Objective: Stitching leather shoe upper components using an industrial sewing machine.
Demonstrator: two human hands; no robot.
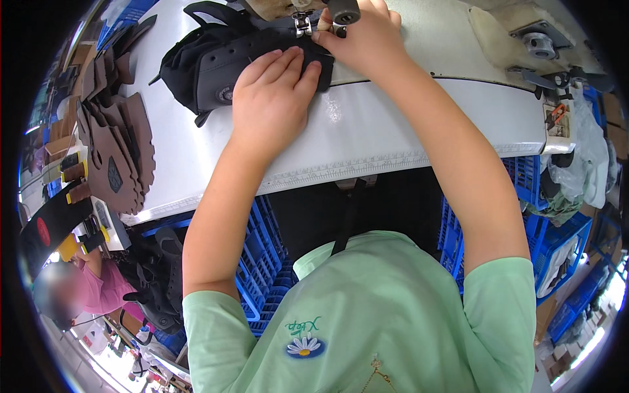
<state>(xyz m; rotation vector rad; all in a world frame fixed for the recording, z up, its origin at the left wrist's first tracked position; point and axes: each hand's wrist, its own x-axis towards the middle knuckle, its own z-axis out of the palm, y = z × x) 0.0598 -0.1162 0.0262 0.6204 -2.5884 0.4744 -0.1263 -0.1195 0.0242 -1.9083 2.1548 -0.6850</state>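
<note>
At the far edge of the white table (367, 131), under the head of a sewing machine, a dark grey and black shoe upper (216, 65) lies flat on the work surface. Left hand (272, 101): palm down, fingers spread and extended, pressing on the right portion of the shoe upper; open and flat, nothing enclosed. Right hand (360, 39): just beyond and to the right of the left, fingers curled at the edge of the same piece, right beside the metal presser foot (303, 25). The grip looks closed on the material's edge, though the fingertips are hidden behind the knuckles, so the exact pinch cannot be told. A dark round knob (344, 11) sits just above the right hand, touching or nearly touching it.

The two hands are almost touching, thumb side to thumb side. Both forearms come up from the lower edge, over a light green shirt (367, 314).

Left side of the table: a fanned stack of brown cut pieces (118, 144), well apart from the hands. Right end of the table: a metal fitting with a round spool-like part (538, 42) and a small tray with an orange-handled tool (557, 114).

Below the table: blue plastic crates (262, 262) on both sides of the person's lap. Lower left: another person in a pink top (101, 288), beside a heap of black shoe uppers (154, 288).
</note>
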